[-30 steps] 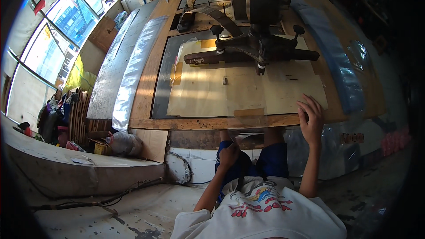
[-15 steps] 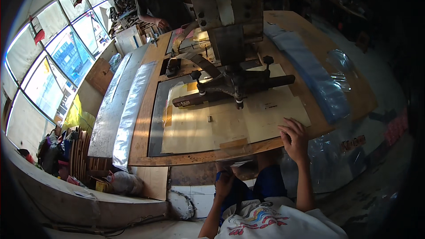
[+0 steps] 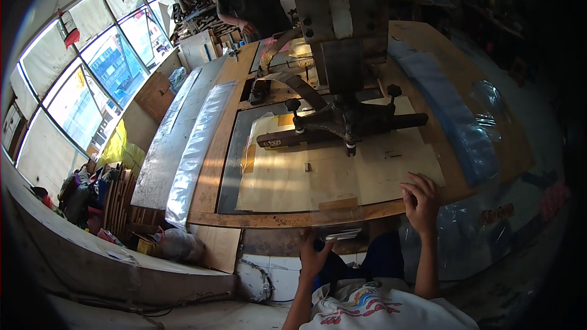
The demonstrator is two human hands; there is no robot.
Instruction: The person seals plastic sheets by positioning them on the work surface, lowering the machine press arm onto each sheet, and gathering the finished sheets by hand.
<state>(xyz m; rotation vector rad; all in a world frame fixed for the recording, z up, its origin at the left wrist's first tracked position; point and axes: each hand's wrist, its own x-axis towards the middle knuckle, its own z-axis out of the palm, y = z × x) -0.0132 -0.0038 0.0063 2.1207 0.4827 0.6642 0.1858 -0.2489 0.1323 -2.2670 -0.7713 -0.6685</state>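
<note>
Below the front edge of the worktable, my left hand (image 3: 313,258) has its thumb and fingers curled round what looks like a dark round knob (image 3: 318,244); part of the grip is in shadow. My right hand (image 3: 422,203) is open at the front right corner of a pale yellow board (image 3: 342,177). Its fingers are bent loosely, with the tips at the board's edge. Over the board stands a dark metal press head (image 3: 347,116) with a long bar (image 3: 281,140) across it and two knobbed screws. A strip of brown tape (image 3: 337,205) lies at the board's front edge.
Clear plastic film lies in a long strip (image 3: 199,153) on the left and a bluish strip (image 3: 449,116) on the right. Another person (image 3: 254,3) stands behind the table. Wood pieces and bags (image 3: 110,195) crowd the left wall below the windows.
My view has shifted, so the table and press appear farther right. My left hand has moved up toward the table edge, its thumb now spread. My right hand stays by the board's corner.
</note>
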